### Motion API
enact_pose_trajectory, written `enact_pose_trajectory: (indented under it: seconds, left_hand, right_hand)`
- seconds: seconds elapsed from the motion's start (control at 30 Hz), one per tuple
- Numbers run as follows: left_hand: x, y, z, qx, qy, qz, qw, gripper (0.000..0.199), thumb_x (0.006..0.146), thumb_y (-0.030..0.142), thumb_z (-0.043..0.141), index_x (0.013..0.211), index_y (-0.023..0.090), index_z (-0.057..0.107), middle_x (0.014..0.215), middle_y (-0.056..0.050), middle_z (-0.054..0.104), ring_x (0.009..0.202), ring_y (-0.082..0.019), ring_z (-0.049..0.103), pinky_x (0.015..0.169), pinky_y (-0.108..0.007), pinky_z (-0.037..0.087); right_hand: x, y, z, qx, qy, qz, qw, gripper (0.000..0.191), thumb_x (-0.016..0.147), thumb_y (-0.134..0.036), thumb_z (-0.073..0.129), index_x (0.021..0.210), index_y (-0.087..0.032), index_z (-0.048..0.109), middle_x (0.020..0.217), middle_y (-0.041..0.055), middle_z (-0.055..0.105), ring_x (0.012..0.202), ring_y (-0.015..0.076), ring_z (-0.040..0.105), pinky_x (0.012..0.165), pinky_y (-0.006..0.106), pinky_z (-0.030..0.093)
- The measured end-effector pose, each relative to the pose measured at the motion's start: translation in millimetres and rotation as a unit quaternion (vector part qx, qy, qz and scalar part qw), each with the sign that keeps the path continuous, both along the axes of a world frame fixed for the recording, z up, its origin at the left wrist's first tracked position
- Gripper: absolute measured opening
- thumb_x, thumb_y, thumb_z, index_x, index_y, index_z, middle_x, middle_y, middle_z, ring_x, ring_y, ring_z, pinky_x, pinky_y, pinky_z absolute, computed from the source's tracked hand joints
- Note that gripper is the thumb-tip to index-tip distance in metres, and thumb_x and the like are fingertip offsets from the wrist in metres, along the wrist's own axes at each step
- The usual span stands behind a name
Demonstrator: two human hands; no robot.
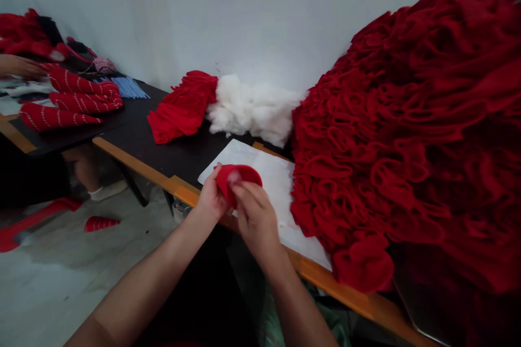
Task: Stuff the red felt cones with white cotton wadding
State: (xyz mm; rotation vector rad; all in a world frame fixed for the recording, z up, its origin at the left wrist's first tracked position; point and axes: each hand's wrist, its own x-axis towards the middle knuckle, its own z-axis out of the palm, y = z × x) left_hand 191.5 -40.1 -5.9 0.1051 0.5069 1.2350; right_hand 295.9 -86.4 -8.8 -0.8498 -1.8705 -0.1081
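My left hand [214,195] is closed around the side of a small red fabric pouch [250,173], whose open mouth faces up towards me. My right hand [256,211] has its fingers pinched together at that mouth. A pale, blurred spot shows at those fingertips, too smeared to name. Both hands are above a white sheet [268,168] at the table's front edge. Beyond it is a heap of white fluffy stuffing [252,105], with a stack of red fabric pieces [185,105] to its left.
A tall mound of red fabric pieces [391,135] fills the right side. On the left table [61,141] lie red cones with white stitched stripes [77,100] and blue strips [131,88]. A co-worker's hand [20,66] reaches in there. A striped cone [101,223] lies on the floor.
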Motion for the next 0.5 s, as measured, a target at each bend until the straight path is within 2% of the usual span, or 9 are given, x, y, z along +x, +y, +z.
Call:
enact_pose_trajectory:
  seconds: [0.07, 0.17, 0.23, 0.3, 0.37, 0.4, 0.5]
  left_hand:
    - [-0.6, -0.4, 4.7, -0.009, 0.007, -0.009, 1.000, 0.044, 0.093, 0.037, 0.033, 0.078, 0.007, 0.062, 0.068, -0.009, 0.065, 0.064, -0.015, 0.061, 0.069, -0.025, 0.050]
    - [-12.9, 5.2, 10.7, -0.029, 0.041, 0.062, 0.997, 0.037, 0.092, 0.036, 0.037, 0.074, 0.011, 0.059, 0.066, -0.005, 0.065, 0.064, -0.015, 0.060, 0.072, -0.028, 0.050]
    - [-26.4, 14.1, 11.9, -0.052, 0.058, 0.100, 0.992, 0.034, 0.091, 0.035, 0.040, 0.071, 0.013, 0.057, 0.062, -0.002, 0.063, 0.063, -0.014, 0.059, 0.073, -0.029, 0.049]
    - [-37.5, 25.6, 10.4, -0.055, 0.058, 0.117, 0.990, 0.032, 0.091, 0.033, 0.040, 0.072, 0.013, 0.056, 0.062, -0.001, 0.063, 0.063, -0.014, 0.058, 0.074, -0.029, 0.049]
    - [-41.8, 37.7, 7.4, -0.054, 0.051, 0.123, 0.990, 0.029, 0.091, 0.031, 0.042, 0.074, 0.013, 0.057, 0.062, -0.001, 0.063, 0.063, -0.014, 0.058, 0.073, -0.029, 0.049]
    - [-41.4, 43.8, 6.0, -0.054, 0.048, 0.123, 0.990, 0.028, 0.090, 0.029, 0.042, 0.073, 0.013, 0.057, 0.061, -0.001, 0.062, 0.062, -0.014, 0.058, 0.071, -0.029, 0.049]
    - [-35.3, 63.7, 4.4, -0.056, 0.037, 0.120, 0.990, 0.026, 0.089, 0.025, 0.044, 0.069, 0.013, 0.055, 0.058, -0.002, 0.060, 0.056, -0.014, 0.057, 0.063, -0.028, 0.049]
  right_hand:
    - [4.1, -0.1, -1.4, -0.018, 0.004, 0.006, 1.000, 0.029, 0.085, -0.008, 0.042, 0.101, -0.019, 0.064, 0.100, 0.0091, 0.067, 0.098, 0.0179, 0.061, 0.085, 0.034, 0.053]
    - [29.6, 7.2, -11.4, -0.086, 0.052, -0.087, 0.991, 0.031, 0.085, -0.010, 0.041, 0.107, -0.019, 0.061, 0.107, 0.0101, 0.065, 0.104, 0.0189, 0.058, 0.092, 0.039, 0.049]
    - [51.2, 14.6, -25.6, -0.163, 0.014, -0.164, 0.973, 0.033, 0.085, -0.013, 0.043, 0.113, -0.017, 0.060, 0.117, 0.0144, 0.060, 0.111, 0.0239, 0.055, 0.096, 0.047, 0.045]
    - [65.5, 21.0, -43.2, -0.246, -0.059, -0.203, 0.946, 0.040, 0.082, -0.014, 0.048, 0.122, -0.015, 0.055, 0.132, 0.0192, 0.049, 0.122, 0.0310, 0.046, 0.097, 0.055, 0.040]
    - [68.2, 26.2, -58.7, -0.294, -0.128, -0.196, 0.927, 0.049, 0.080, -0.010, 0.050, 0.128, -0.020, 0.051, 0.141, 0.0178, 0.040, 0.129, 0.0340, 0.038, 0.099, 0.058, 0.037]
    - [66.0, 29.2, -63.9, -0.304, -0.156, -0.182, 0.922, 0.050, 0.079, -0.008, 0.050, 0.127, -0.022, 0.052, 0.141, 0.0162, 0.041, 0.129, 0.0340, 0.038, 0.099, 0.058, 0.037]
    - [55.9, 47.3, -65.8, -0.291, -0.207, -0.101, 0.929, 0.039, 0.081, -0.005, 0.047, 0.113, -0.022, 0.063, 0.127, 0.0127, 0.056, 0.119, 0.0263, 0.050, 0.099, 0.045, 0.042]
